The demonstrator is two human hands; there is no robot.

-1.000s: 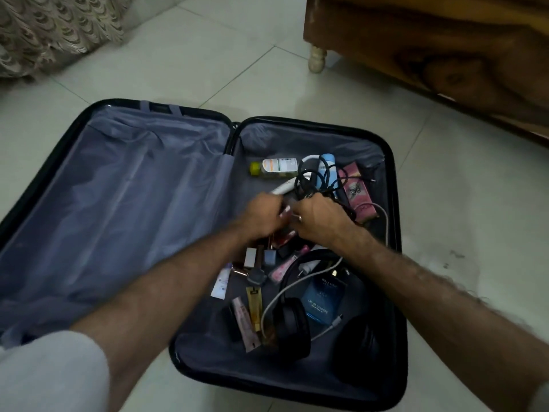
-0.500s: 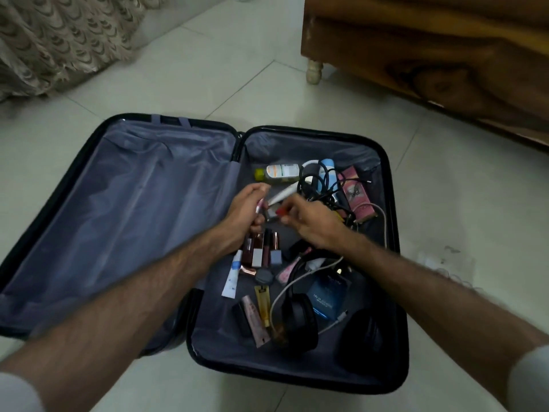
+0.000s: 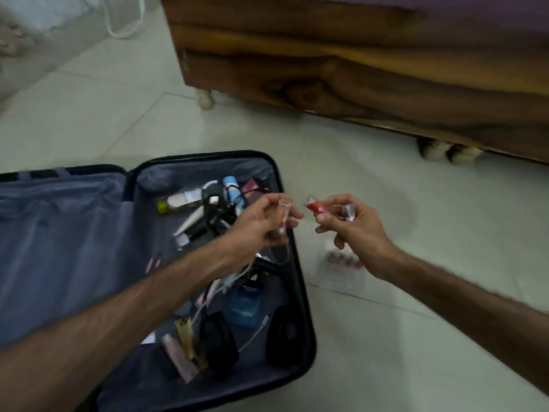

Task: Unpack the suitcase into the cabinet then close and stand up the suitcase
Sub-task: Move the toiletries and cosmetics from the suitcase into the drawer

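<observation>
Above the open suitcase (image 3: 300, 292), the left hand (image 3: 261, 224) pinches a clear tube (image 3: 283, 215); the right hand (image 3: 353, 230) grips a red tube (image 3: 315, 207) and a silver-capped vial (image 3: 349, 210).

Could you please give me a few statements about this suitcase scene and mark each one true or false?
1. The suitcase lies open on the floor. True.
2. The left hand rests flat and holds nothing. False: it grips a small clear tube.
3. The right hand pinches a small red item. True.
4. The suitcase has been emptied. False: the black headphones, a blue box and other items lie inside.
5. Both hands are reaching under the wooden furniture. False: they are held near the suitcase's right edge, apart from the furniture.
</observation>
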